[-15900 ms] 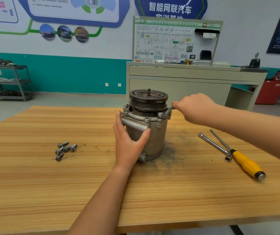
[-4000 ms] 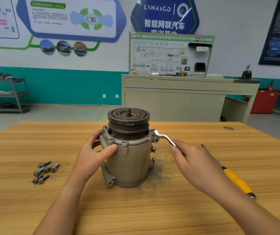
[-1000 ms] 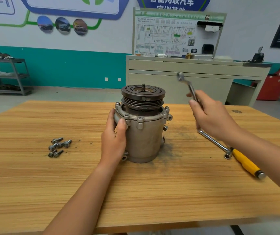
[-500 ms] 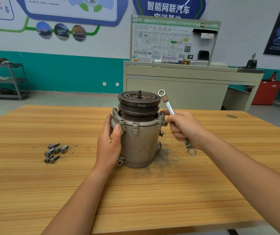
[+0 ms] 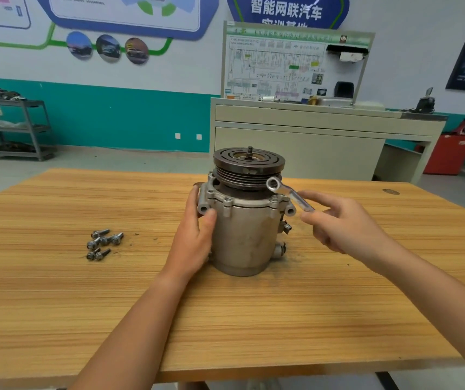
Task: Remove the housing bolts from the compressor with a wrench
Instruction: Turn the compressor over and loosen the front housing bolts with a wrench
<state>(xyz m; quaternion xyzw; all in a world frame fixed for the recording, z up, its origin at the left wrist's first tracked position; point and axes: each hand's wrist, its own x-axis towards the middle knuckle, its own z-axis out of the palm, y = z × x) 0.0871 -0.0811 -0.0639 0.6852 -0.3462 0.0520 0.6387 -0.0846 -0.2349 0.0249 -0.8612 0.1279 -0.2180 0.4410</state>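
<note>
The left hand (image 5: pixel 194 240) is curled round the left side of the compressor (image 5: pixel 246 232), with the thumb in front. The right hand (image 5: pixel 343 225) pinches the wrench (image 5: pixel 290 194) between thumb and fingers. The compressor stands upright in the middle of the wooden bench (image 5: pixel 253 319). The wrench's ring end is up beside the dark wheel (image 5: pixel 249 164) on top. Loose bolts (image 5: pixel 101 243) lie in a small pile well to the left.

Beyond the bench's (image 5: pixel 253 333) far edge stands a beige cabinet (image 5: pixel 296 147) carrying a wiring-diagram board (image 5: pixel 282 66); grey metal trolley (image 5: pixel 11 128) far left, red bin (image 5: pixel 448 154) far right.
</note>
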